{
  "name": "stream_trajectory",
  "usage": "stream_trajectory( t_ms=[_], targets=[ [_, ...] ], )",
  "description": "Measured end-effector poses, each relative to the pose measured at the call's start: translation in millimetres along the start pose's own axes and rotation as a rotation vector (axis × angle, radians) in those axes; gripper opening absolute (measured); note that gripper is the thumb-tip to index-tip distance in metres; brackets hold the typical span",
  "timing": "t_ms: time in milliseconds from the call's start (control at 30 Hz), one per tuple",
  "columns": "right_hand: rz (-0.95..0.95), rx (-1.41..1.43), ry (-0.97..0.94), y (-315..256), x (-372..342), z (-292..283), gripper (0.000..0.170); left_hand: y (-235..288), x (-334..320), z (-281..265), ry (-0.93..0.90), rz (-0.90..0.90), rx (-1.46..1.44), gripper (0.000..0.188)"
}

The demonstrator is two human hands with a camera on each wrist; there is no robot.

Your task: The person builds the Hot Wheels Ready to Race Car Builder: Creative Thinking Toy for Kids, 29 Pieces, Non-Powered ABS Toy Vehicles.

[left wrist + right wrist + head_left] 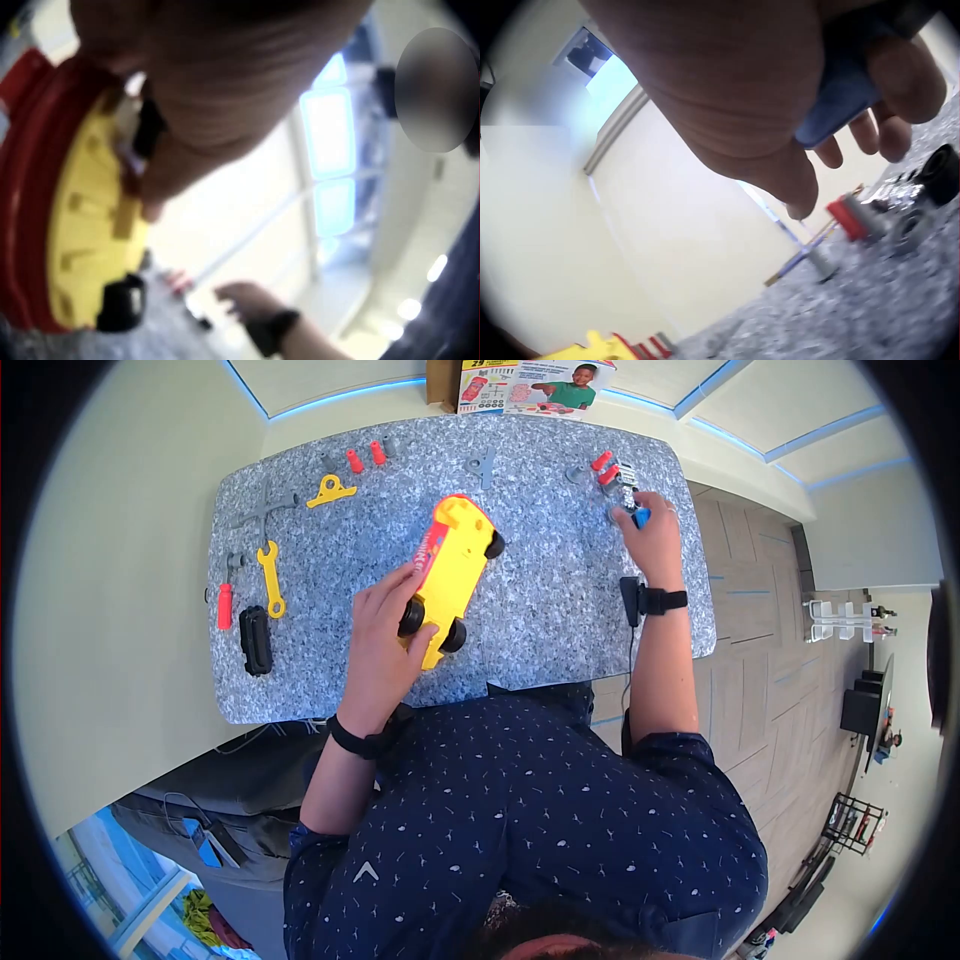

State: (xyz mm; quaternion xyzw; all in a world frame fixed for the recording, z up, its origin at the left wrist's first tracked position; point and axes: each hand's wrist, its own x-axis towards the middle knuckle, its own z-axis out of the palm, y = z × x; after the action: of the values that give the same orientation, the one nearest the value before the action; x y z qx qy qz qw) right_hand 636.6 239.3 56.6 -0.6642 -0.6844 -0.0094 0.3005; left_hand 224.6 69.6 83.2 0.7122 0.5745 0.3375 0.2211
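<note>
A red toy car [465, 560] lies bottom up in my left hand [378, 635], its yellow underside facing me. The fingers grip its red side while the thumb rests on the yellow base near the black wheels [411, 617]. In the left wrist view the car's yellow base [82, 202] fills the left side. At the table's right, my right hand [657, 540] grips a blue piece [836, 109] with a dark upper end; the palm covers much of it. Just beyond stand a silver engine-like part [627, 476] and red pieces [601, 461].
At the left lie a yellow wrench [268, 575], a red-handled tool [225, 607], a black part [256, 641] and a grey cross-shaped piece [265, 511]. Farther back are a yellow piece [330, 491], red pegs [355, 461] and a grey piece [487, 467]. A printed box [530, 388] stands behind.
</note>
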Motion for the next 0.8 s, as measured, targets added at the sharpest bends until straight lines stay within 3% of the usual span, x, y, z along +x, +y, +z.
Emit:
stream_trajectory(
  t_ms=[100, 200, 433, 567, 633, 667, 800],
  targets=[
    [0.118, -0.114, 0.004, 49, 0, 16, 0.045, 4, 5, -3, 0.002, 0.067, -0.004, 0.076],
    [0.163, -0.108, -0.202, 69, 3, 18, 0.049, 8, 10, -11, -0.048, 0.109, 0.062, 0.078],
    [0.22, -0.029, -0.174, 36, -6, -5, 0.038, 0, 10, -33, -0.138, 0.151, 0.396, 0.078],
    [0.298, 0.69, -0.316, -24, -33, -41, 0.041, 4, 8, -33, -0.09, 0.127, 0.504, 0.072],
    [0.222, 0.951, -0.381, -72, -52, -51, 0.046, 5, 7, -25, -0.047, 0.132, 0.559, 0.067],
    [0.044, 1.075, -0.344, -84, -62, -45, 0.048, 8, 8, -23, -0.038, 0.132, 0.589, 0.061],
    [-0.226, 1.233, -0.448, -123, -81, -25, 0.045, 13, 11, -19, -0.012, 0.143, 0.656, 0.049]
  ],
)
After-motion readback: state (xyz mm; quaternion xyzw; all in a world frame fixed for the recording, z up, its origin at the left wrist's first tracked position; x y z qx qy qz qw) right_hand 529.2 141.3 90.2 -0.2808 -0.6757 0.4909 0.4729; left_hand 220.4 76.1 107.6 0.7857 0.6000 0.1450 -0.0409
